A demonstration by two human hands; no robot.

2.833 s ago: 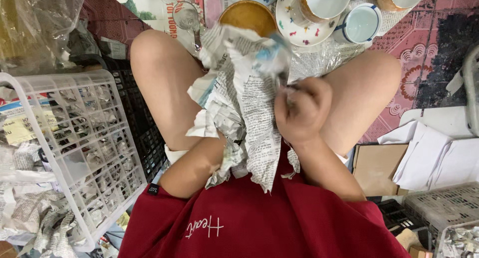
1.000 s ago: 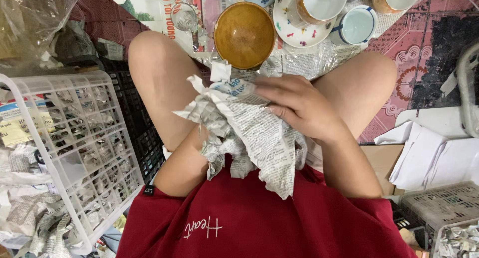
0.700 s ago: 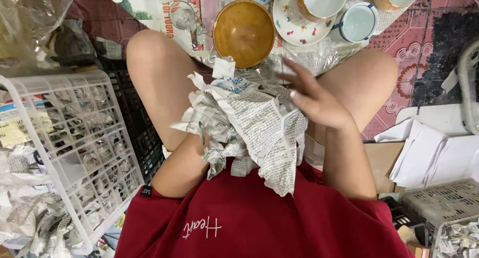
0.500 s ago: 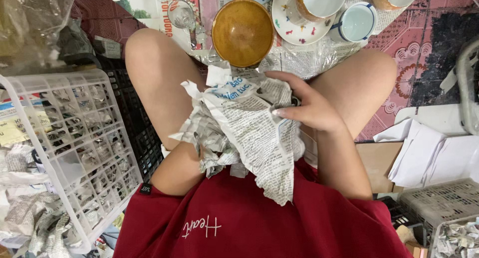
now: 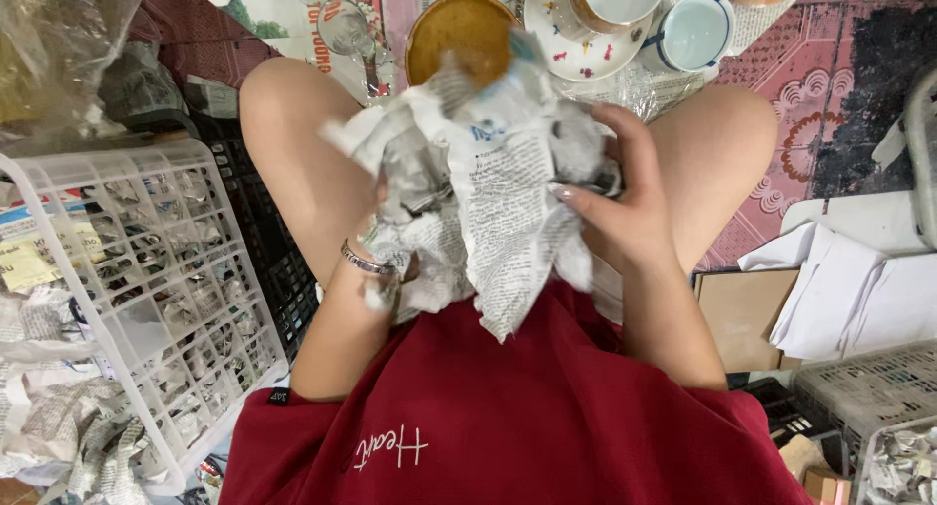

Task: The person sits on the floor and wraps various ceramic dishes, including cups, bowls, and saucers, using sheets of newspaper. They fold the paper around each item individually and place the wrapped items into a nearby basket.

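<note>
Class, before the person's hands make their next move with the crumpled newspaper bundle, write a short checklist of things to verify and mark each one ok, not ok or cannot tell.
1. Right hand grips the newspaper bundle: ok, fingers curl over its right side.
2. Left hand supports the bundle: cannot tell, the paper hides it; only the wrist with the bracelet shows.
3. What is wrapped inside is fully covered: cannot tell, only paper shows.
4. Bundle is apart from the brown bowl: cannot tell, paper overlaps its rim in view.
5. White basket is beside the left knee: ok.
</note>
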